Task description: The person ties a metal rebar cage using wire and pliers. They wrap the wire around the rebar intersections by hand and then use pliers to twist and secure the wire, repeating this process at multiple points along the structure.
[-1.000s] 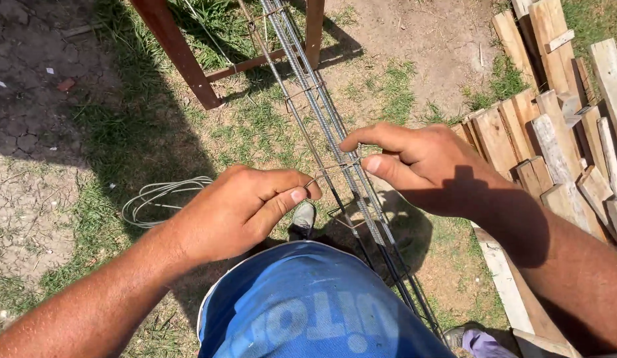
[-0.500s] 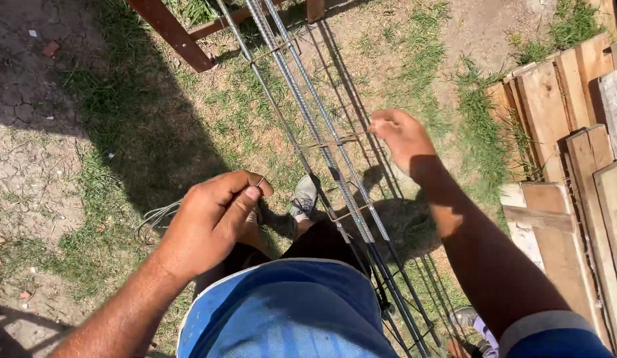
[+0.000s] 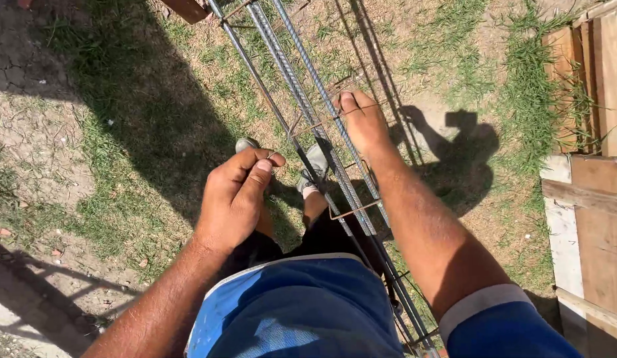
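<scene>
1. The rebars were grey with a ribbed pattern.
2. The stirrup was rusty brown.
3. The shirt was blue, its hem trimmed white.
4. The planks were pale tan.
5. The grass was patchy green over dry brown soil.

Right hand has slid farther out along the rebar, past the stirrup it was beside a second ago, fingers now over a far tie. Left hand has pulled back off the bars, pinching a short wire near the knee.
</scene>
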